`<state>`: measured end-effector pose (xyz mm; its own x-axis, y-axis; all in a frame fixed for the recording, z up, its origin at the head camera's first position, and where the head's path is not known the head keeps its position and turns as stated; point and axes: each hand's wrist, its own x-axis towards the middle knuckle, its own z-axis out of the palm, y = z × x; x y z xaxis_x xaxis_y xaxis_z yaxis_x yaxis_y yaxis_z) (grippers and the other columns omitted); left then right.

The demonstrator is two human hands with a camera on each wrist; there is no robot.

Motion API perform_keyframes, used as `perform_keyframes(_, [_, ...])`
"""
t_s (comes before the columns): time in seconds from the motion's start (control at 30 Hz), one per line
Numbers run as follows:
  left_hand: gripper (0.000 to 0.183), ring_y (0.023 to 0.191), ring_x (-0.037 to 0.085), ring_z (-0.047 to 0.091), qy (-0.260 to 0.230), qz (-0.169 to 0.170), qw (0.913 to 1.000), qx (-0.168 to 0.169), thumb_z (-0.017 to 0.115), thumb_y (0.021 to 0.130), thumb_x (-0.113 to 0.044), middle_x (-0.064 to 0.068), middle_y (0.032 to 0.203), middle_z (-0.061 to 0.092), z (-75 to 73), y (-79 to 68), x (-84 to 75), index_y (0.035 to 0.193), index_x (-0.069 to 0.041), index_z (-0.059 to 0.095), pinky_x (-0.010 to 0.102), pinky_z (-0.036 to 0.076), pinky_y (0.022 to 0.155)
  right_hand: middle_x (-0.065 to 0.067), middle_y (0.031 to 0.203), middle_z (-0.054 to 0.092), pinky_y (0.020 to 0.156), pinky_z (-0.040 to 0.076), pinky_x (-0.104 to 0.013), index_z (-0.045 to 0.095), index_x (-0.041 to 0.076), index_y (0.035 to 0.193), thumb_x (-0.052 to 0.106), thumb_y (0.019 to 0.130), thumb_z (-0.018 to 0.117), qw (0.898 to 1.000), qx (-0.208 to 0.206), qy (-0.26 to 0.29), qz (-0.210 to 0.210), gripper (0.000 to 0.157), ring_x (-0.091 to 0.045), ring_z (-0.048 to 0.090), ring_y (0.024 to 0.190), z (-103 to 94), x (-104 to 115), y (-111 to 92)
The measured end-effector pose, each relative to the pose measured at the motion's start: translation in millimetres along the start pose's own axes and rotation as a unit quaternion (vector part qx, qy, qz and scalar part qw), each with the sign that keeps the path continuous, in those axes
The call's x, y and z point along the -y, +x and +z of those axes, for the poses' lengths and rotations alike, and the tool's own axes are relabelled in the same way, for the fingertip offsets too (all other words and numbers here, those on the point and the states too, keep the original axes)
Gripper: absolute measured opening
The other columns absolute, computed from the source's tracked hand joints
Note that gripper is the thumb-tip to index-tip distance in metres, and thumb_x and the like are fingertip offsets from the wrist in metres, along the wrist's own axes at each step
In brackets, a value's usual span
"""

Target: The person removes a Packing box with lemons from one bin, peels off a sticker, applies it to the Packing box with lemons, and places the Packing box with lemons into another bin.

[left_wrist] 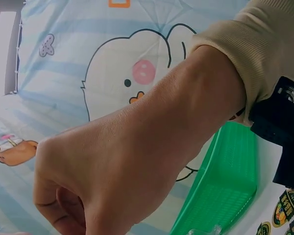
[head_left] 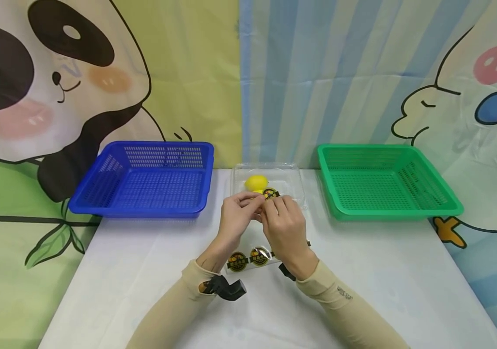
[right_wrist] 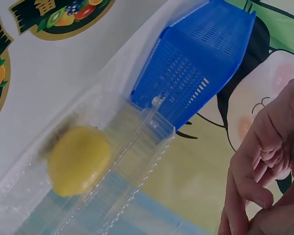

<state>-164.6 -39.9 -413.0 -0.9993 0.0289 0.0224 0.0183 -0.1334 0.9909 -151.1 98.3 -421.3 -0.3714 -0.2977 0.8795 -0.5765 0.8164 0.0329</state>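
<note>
My left hand [head_left: 235, 218] and right hand [head_left: 285, 228] meet at the fingertips, just in front of a clear plastic box [head_left: 289, 179]. Both hands pinch at a round black-and-gold sticker [head_left: 270, 193], whose upper part shows above the fingers. A yellow lemon [head_left: 256, 182] lies in the box; the right wrist view shows the same lemon [right_wrist: 79, 160] through the clear plastic. Beneath my wrists, a strip of similar fruit stickers [head_left: 248, 259] lies on the table, partly covered by the right hand. The left wrist view shows the back of the left hand [left_wrist: 117, 166], its fingers curled.
A blue basket [head_left: 196, 211] stands at the back left and a green basket [head_left: 396, 212] at the back right, either side of the clear box. White cloth [head_left: 152, 261] covers the table. Printed cartoon curtains [head_left: 283, 82] hang behind it.
</note>
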Motion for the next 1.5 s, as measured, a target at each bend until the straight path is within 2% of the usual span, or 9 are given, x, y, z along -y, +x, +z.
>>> perform_keyframes(0.13, [0.022, 0.067, 0.017, 0.073, 0.007, -0.004, 1.0000, -0.005, 0.074, 0.098, -0.018, 0.013, 0.089, 0.079, -0.2, 4.2, 1.9, 0.109, 0.001, 0.077, 0.030, 0.062, 0.063, -0.012, 0.079, 0.069, 0.068, 0.054, -0.039, 0.067, 0.001, 0.084, 0.014, 0.089, 0.082, 1.000, 0.010, -0.010, -0.011, 0.021, -0.030, 0.062, 0.075, 3.8, -2, -1])
perform_keyframes(0.37, [0.021, 0.066, 0.016, 0.073, 0.034, 0.001, 0.9992, -0.021, 0.072, 0.098, -0.011, 0.013, 0.088, 0.079, 1.8, 9.1, 6.2, 0.115, 0.001, 0.074, 0.032, 0.063, 0.065, -0.012, 0.081, 0.070, 0.068, 0.053, -0.041, 0.068, 0.003, 0.087, 0.016, 0.090, 0.083, 0.999, 0.033, -0.014, -0.003, 0.020, -0.031, 0.062, 0.079, 7.2, -5, -2])
perform_keyframes(0.5, [0.027, 0.063, 0.015, 0.072, 0.066, 0.026, 0.9973, -0.022, 0.070, 0.096, -0.006, 0.013, 0.085, 0.079, 3.3, 11.3, 9.0, 0.121, 0.001, 0.069, 0.032, 0.061, 0.064, -0.011, 0.081, 0.070, 0.069, 0.051, -0.041, 0.067, 0.004, 0.087, 0.025, 0.088, 0.083, 0.999, 0.041, -0.021, -0.005, 0.027, -0.030, 0.061, 0.080, 6.9, -7, -4])
perform_keyframes(0.63, [0.025, 0.063, 0.012, 0.071, 0.093, 0.060, 0.9938, -0.015, 0.070, 0.094, -0.004, 0.012, 0.083, 0.078, 2.7, 13.1, 10.5, 0.119, 0.000, 0.069, 0.026, 0.057, 0.060, -0.011, 0.081, 0.070, 0.070, 0.051, -0.040, 0.066, 0.004, 0.086, 0.017, 0.090, 0.082, 0.999, 0.044, -0.021, -0.014, 0.021, -0.030, 0.062, 0.082, 6.0, -8, -4])
perform_keyframes(0.8, [0.027, 0.065, 0.021, 0.073, 0.137, 0.103, 0.9853, 0.005, 0.067, 0.095, -0.004, 0.011, 0.083, 0.078, -6.7, 18.5, 9.3, 0.122, -0.004, 0.068, 0.026, 0.056, 0.058, -0.008, 0.084, 0.071, 0.072, 0.046, -0.041, 0.069, 0.006, 0.090, 0.010, 0.087, 0.080, 0.996, 0.051, 0.076, 0.004, 0.012, -0.029, 0.061, 0.084, -0.7, -22, 3])
perform_keyframes(1.0, [0.025, 0.068, 0.040, 0.072, 0.182, 0.150, 0.9704, 0.050, 0.064, 0.095, 0.000, 0.012, 0.082, 0.078, -20.5, 32.0, -0.3, 0.119, -0.006, 0.068, 0.042, 0.061, 0.059, -0.009, 0.094, 0.074, 0.081, 0.051, -0.042, 0.072, 0.003, 0.098, 0.002, 0.088, 0.079, 0.978, 0.052, 0.195, 0.061, 0.012, -0.030, 0.063, 0.090, -3.6, -62, 14])
perform_keyframes(1.1, [0.019, 0.065, 0.031, 0.072, 0.205, 0.155, 0.9634, 0.076, 0.065, 0.095, -0.001, 0.014, 0.083, 0.078, -24.6, 38.1, -4.7, 0.112, -0.007, 0.072, 0.044, 0.061, 0.060, -0.009, 0.102, 0.074, 0.078, 0.052, -0.039, 0.075, 0.004, 0.105, 0.000, 0.088, 0.081, 0.962, 0.073, 0.251, 0.078, 0.019, -0.027, 0.064, 0.096, -3.1, -78, 13])
perform_keyframes(1.23, [0.015, 0.064, 0.017, 0.070, 0.238, 0.162, 0.9522, 0.102, 0.064, 0.096, -0.002, 0.015, 0.086, 0.077, -26.5, 44.1, -9.3, 0.106, -0.007, 0.075, 0.032, 0.058, 0.058, -0.008, 0.112, 0.075, 0.071, 0.053, -0.034, 0.077, 0.005, 0.112, 0.000, 0.087, 0.081, 0.944, 0.096, 0.307, 0.077, 0.026, -0.021, 0.066, 0.099, -3.1, -86, 10])
perform_keyframes(1.5, [0.012, 0.078, 0.014, 0.071, 0.262, 0.194, 0.9347, 0.143, 0.066, 0.098, -0.004, 0.006, 0.094, 0.078, -28.2, 55.2, -11.9, 0.106, -0.005, 0.075, 0.026, 0.059, 0.069, -0.011, 0.112, 0.074, 0.080, 0.059, -0.031, 0.078, 0.001, 0.109, -0.006, 0.087, 0.080, 0.944, 0.109, 0.309, 0.032, 0.024, -0.023, 0.072, 0.098, 0.2, -92, 12])
